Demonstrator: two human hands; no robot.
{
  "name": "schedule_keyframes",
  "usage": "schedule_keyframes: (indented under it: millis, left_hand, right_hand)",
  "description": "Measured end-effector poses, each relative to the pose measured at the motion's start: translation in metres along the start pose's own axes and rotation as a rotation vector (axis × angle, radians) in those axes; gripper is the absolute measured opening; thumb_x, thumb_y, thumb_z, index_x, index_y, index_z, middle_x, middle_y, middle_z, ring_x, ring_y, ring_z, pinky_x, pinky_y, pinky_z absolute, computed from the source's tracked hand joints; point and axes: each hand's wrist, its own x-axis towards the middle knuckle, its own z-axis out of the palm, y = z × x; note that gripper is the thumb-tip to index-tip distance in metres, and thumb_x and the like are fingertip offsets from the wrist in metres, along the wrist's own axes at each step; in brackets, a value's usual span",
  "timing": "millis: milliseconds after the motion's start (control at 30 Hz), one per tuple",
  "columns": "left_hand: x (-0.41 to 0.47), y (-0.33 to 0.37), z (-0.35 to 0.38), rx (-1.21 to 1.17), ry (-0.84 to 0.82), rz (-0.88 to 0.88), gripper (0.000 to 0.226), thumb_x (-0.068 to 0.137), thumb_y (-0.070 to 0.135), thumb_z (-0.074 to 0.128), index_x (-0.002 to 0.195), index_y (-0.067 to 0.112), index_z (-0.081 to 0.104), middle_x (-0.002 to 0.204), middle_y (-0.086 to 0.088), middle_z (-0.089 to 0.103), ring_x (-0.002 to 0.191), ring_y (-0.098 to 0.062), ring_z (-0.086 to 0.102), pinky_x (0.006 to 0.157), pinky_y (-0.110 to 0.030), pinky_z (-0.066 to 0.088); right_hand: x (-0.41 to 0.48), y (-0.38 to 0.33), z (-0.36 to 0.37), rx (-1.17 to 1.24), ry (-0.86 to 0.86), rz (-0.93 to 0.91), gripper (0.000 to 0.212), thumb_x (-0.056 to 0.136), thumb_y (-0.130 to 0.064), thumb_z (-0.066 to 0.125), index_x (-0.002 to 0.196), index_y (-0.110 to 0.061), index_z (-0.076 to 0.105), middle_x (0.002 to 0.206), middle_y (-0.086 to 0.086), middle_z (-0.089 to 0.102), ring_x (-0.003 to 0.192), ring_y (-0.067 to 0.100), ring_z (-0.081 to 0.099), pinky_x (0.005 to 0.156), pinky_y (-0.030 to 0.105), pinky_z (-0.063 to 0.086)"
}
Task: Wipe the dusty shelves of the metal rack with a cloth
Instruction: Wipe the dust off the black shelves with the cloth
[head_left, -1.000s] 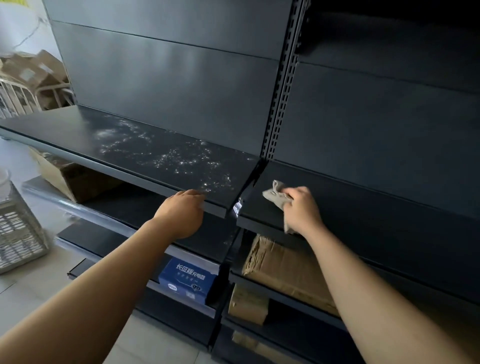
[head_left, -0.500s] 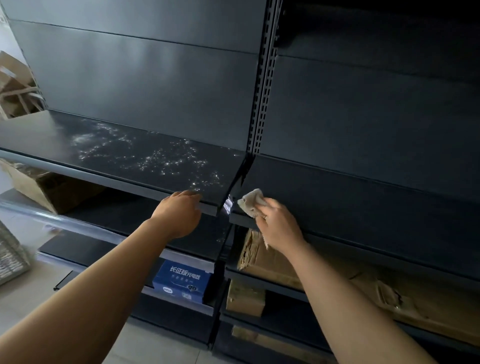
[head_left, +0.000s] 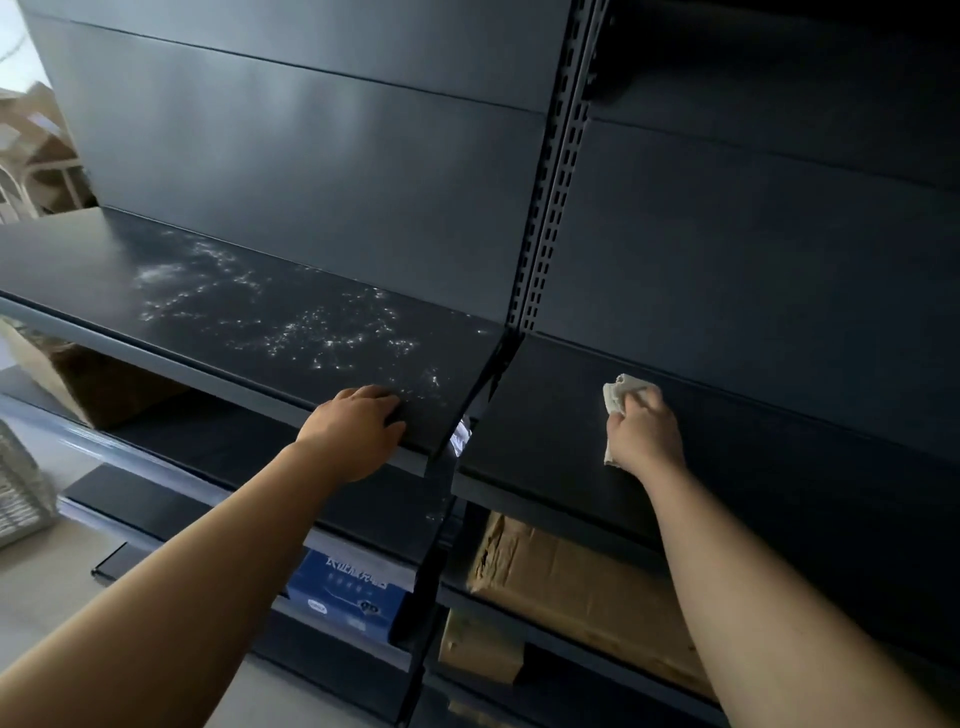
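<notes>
While the right hand (head_left: 644, 436) bunches the pale cloth (head_left: 621, 395) under curled fingers and presses it onto the right shelf (head_left: 545, 415), just right of the slotted upright (head_left: 550, 208), the left hand (head_left: 353, 431) sits left of that upright, fingers curled over the front edge of the left shelf (head_left: 104, 260) as a brace, carrying nothing else; white dust specks (head_left: 311, 327) lie scattered over the left shelf, from near the upright outward to the left, whereas the shelf right of the upright looks dark and even, though dim light there could hide a fine film; both shelves run long from left to right, so strokes should follow that axis; the visible dust lies on the other side of the upright from the cloth, and the hand without the cloth is the nearer one to it; I judge the bay right of the upright to be the one in hand, and to reach the specks the cloth must cross the gap between the 2 shelves at the upright, where the bracing hand sits in its path
</notes>
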Motion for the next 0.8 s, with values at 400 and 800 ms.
schedule_keyframes:
  millis: [400,800]
  left_hand:
    - [0.028,-0.034,-0.006,0.026,0.109,-0.084,0.051,0.096,0.045,0.041,0.143,0.026,0.04,0.153,0.004,0.032,0.138,-0.023,0.032,0.109,-0.039,0.035]
    - [0.036,-0.096,-0.018,0.011,0.124,-0.175,0.053,0.096,0.048,0.04,0.144,0.027,0.039,0.152,0.006,0.034,0.139,-0.022,0.031,0.111,-0.038,0.032]
  right_hand:
    - [0.054,-0.103,0.039,0.473,0.021,-0.178,0.042,0.091,-0.004,0.043,0.132,-0.01,0.053,0.142,0.012,0.044,0.128,0.028,0.046,0.11,0.031,0.033]
    - [0.095,-0.173,0.073,0.152,-0.164,-0.332,0.054,0.085,0.001,0.041,0.137,-0.014,0.046,0.15,0.006,0.034,0.135,0.024,0.037,0.11,0.027,0.028]
